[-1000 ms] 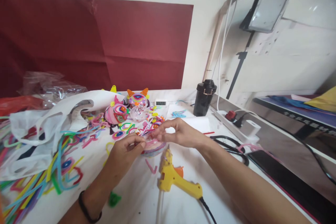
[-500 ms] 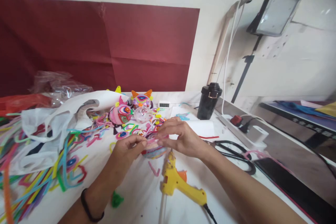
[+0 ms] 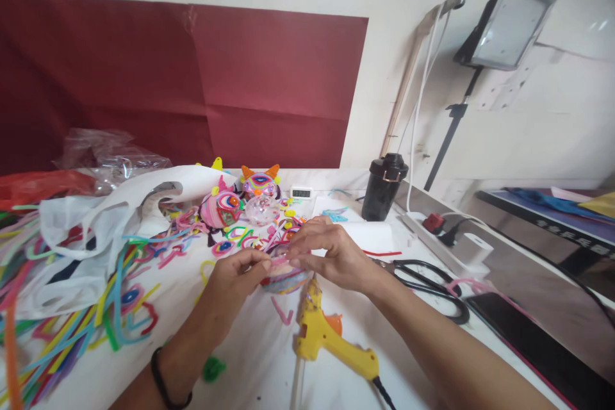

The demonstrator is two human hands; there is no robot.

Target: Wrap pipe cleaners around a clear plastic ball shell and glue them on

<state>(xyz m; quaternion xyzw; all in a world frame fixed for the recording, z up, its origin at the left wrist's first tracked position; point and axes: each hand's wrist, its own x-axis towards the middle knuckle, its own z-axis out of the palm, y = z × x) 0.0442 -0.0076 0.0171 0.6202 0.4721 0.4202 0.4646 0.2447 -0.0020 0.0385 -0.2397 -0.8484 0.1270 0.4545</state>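
Observation:
My left hand (image 3: 235,285) and my right hand (image 3: 331,256) meet over a small round craft ball (image 3: 283,280) wrapped in coloured pipe cleaners on the white table (image 3: 250,352). Both pinch a pink pipe cleaner piece (image 3: 277,261) on top of the ball. A yellow glue gun (image 3: 331,339) lies just in front of the ball, nozzle toward it. Behind the hands stand finished decorated balls, a pink one (image 3: 220,208) and one with orange ears (image 3: 260,180), beside a clear ball (image 3: 262,208).
Loose coloured pipe cleaners (image 3: 72,327) and a white bag (image 3: 91,237) cover the left side. Black scissors (image 3: 427,278), a black cup (image 3: 383,187), a small timer (image 3: 302,193), a power strip (image 3: 442,237) and a dark phone (image 3: 538,339) lie to the right. A red sheet (image 3: 182,83) hangs on the wall.
The view has shifted slightly. My right hand's fingers have lowered onto the ball, closing on the pink piece together with my left hand.

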